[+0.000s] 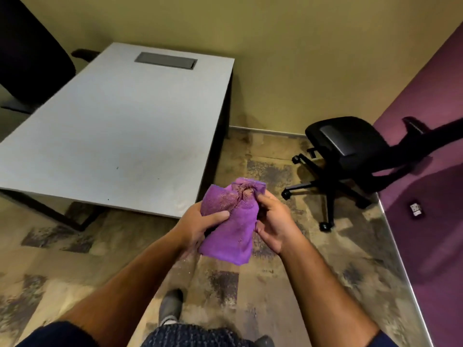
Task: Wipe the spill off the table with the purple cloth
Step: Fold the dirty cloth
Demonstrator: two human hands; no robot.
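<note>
— Carpet underfoot; where's the purple cloth (231,221)?
— Bunched with brown grit, just off the grey table's (120,126) near corner, left hand (198,227) and right hand (274,221) both clutching it.

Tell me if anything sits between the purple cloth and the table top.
Nothing visible does. Both hands, left hand and right hand, hold the purple cloth off the table's near right corner, above the floor. The top looks bare apart from specks.

You can read no text here; the small dark card (416,209) on the purple ledge (431,221) bears marks too blurred to make out.
</note>
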